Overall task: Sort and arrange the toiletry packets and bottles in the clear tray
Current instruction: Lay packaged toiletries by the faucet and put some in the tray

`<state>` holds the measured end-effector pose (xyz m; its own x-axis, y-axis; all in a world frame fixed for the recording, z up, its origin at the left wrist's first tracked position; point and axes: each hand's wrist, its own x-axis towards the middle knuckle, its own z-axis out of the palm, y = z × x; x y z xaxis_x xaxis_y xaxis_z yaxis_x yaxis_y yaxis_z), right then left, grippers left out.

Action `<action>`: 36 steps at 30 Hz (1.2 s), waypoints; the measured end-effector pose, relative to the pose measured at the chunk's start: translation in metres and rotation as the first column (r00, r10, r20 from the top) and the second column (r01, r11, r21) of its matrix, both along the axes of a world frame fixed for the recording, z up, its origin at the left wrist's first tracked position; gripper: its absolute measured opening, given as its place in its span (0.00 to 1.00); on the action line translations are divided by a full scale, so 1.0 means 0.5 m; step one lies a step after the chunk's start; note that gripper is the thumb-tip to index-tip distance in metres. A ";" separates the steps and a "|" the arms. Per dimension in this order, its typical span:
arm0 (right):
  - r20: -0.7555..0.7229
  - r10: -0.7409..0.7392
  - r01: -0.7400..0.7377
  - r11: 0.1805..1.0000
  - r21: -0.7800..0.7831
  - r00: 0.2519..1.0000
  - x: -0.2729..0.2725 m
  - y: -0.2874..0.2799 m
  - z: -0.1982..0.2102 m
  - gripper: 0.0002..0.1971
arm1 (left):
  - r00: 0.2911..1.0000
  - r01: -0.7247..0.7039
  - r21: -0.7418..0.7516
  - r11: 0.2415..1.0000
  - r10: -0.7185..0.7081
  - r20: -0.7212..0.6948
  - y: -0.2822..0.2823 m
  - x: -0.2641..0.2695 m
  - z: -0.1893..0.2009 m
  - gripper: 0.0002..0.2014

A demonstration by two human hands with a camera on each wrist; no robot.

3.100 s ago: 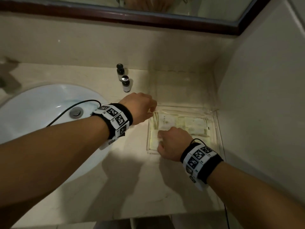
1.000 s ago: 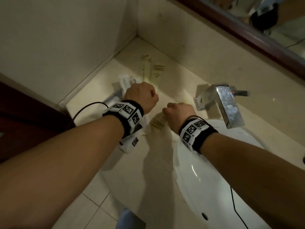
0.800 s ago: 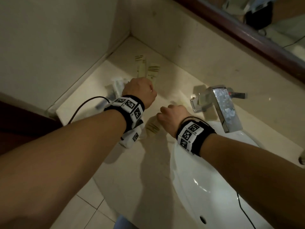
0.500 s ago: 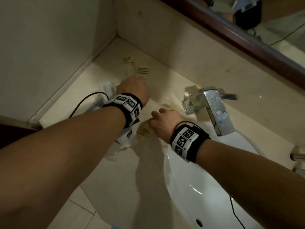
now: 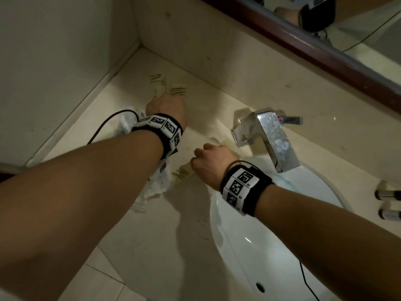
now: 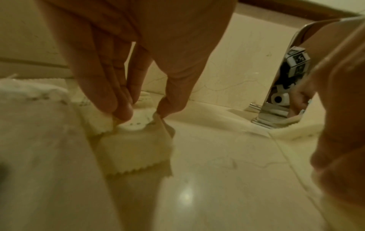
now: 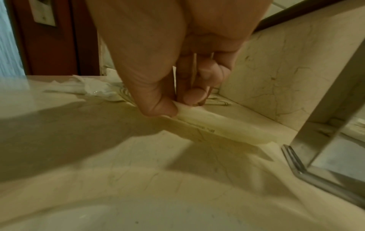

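Cream packets with dark stripes lie on the counter near the wall corner. My left hand is lowered over them. In the left wrist view its fingertips and thumb pinch a small white packet with a zigzag edge, which lies on a cream packet. My right hand is beside the tap, and its thumb and forefinger pinch the end of a long cream packet flat on the counter. Two small dark-capped bottles lie at the far right. The clear tray is out of view.
A chrome tap stands just right of my right hand, over the white basin. Crumpled white wrappers lie under my left wrist. Walls close the corner at the back and left. The counter's front edge drops to a tiled floor.
The view swung from the tray, right of the basin, to the counter's left corner. Both hands reached forward and down. Each now pinches a packet.
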<state>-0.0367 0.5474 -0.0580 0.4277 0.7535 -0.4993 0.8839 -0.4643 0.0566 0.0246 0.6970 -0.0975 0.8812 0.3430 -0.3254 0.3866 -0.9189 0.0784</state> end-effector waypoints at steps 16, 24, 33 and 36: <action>-0.029 -0.075 0.077 0.995 0.060 0.997 -0.022 -0.038 0.007 0.12 | 0.999 0.014 -0.007 1.000 -0.014 0.034 -0.006 0.008 -0.017 0.09; -0.015 -0.137 0.138 0.984 0.113 0.990 -0.033 -0.058 0.005 0.11 | 0.996 0.031 0.019 0.999 -0.033 0.086 -0.013 -0.017 -0.005 0.13; 0.037 -0.251 0.235 0.942 0.238 0.967 -0.050 -0.083 0.009 0.10 | 0.993 -0.040 -0.038 0.998 0.044 0.105 -0.027 -0.052 0.033 0.12; 0.030 -0.279 0.261 0.927 0.268 0.960 -0.060 -0.100 0.028 0.12 | 0.986 -0.076 -0.087 0.993 0.087 0.140 -0.038 -0.074 0.063 0.14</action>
